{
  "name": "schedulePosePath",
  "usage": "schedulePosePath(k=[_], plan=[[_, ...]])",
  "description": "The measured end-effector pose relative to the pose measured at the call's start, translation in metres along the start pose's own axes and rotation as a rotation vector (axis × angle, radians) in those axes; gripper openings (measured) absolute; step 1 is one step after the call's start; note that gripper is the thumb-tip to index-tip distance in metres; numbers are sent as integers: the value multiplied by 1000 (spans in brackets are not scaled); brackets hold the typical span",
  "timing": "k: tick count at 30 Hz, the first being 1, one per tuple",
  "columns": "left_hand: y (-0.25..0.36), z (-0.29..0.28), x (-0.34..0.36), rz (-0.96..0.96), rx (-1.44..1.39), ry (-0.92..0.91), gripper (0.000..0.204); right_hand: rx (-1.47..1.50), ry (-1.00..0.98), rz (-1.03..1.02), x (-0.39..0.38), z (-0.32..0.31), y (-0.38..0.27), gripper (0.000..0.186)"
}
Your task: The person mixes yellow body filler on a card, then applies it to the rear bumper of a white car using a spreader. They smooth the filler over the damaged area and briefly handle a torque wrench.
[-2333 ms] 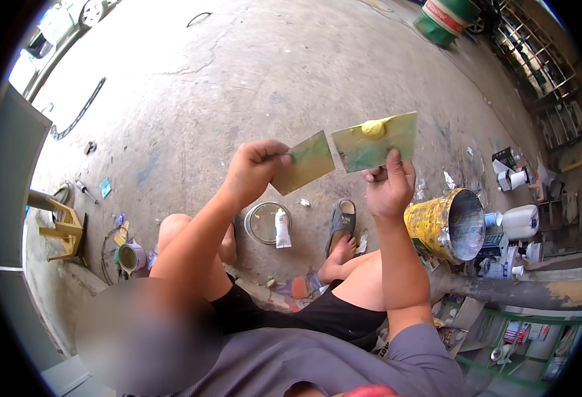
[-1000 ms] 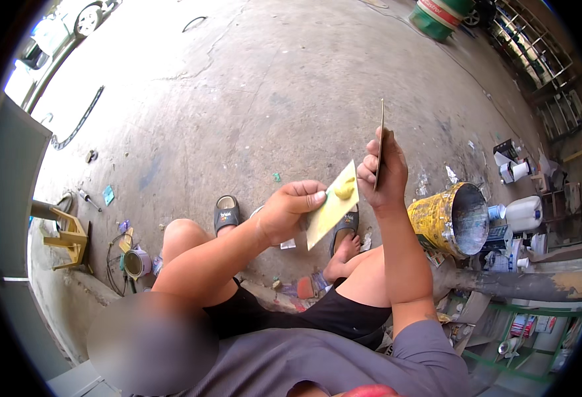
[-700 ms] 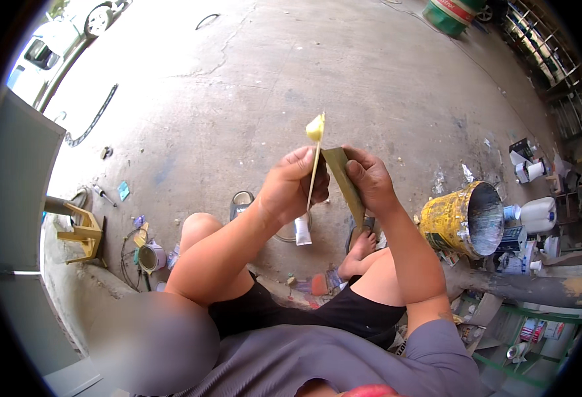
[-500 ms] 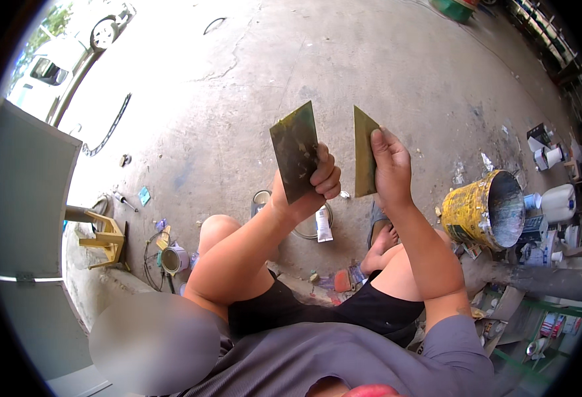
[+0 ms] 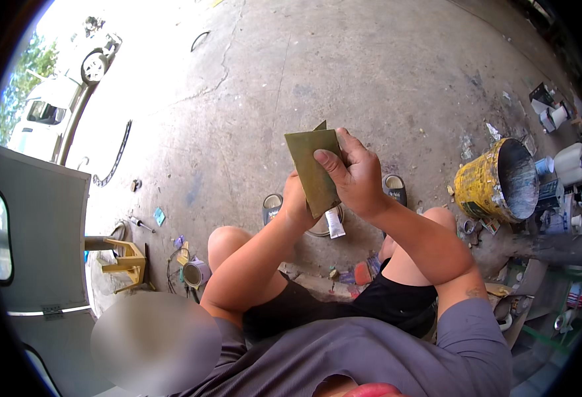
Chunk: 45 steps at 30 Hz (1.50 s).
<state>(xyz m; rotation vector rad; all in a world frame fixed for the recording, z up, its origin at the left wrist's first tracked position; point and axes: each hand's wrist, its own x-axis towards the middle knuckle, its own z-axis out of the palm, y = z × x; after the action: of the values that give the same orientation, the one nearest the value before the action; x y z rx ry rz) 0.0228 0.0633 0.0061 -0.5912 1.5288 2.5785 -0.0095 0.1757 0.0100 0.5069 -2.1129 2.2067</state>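
In front of me my right hand [image 5: 357, 175] grips a putty spreader, a flat olive-coloured plate [image 5: 314, 175], with its thumb pressed on the plate's face. My left hand [image 5: 295, 204] is behind that plate, its fingers mostly hidden. A corner of a second putty spreader [image 5: 321, 125] shows above the first; the rest is covered, and my left hand is at it. The two plates overlap, and whether they touch I cannot tell. Below them a white tube [image 5: 335, 223] lies at a round tin or lid [image 5: 319, 230] between my feet, partly hidden.
A yellow paint-smeared bucket [image 5: 480, 190] lies tilted at the right, near white containers [image 5: 571, 164] and clutter. To the left are a small yellow stool [image 5: 129, 264], a paint can [image 5: 196, 272], a screwdriver [image 5: 142, 225] and a grey panel [image 5: 46, 231]. A vehicle [image 5: 43, 119] stands farther off.
My hands have come together. The right hand's spreader has moved left, in front of the left hand's, which is now mostly hidden. The view has shifted slightly.
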Motion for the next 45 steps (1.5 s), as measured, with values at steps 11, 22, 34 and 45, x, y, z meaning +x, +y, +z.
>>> schedulePosePath(k=[11,22,34,45], plan=[[15,-42,36,425,-57,79,19,1004,203,591,32,-40,9,22],[5,-18,2,910,325,-50,17,1161,-165,570,-3,-10,-2,35],[9,-28,18,641,79,-111,13,943,-19,273,20,-28,-32,31],[16,-47,28,155,174,-91,20,-250,106,-336,6,-44,2,29]])
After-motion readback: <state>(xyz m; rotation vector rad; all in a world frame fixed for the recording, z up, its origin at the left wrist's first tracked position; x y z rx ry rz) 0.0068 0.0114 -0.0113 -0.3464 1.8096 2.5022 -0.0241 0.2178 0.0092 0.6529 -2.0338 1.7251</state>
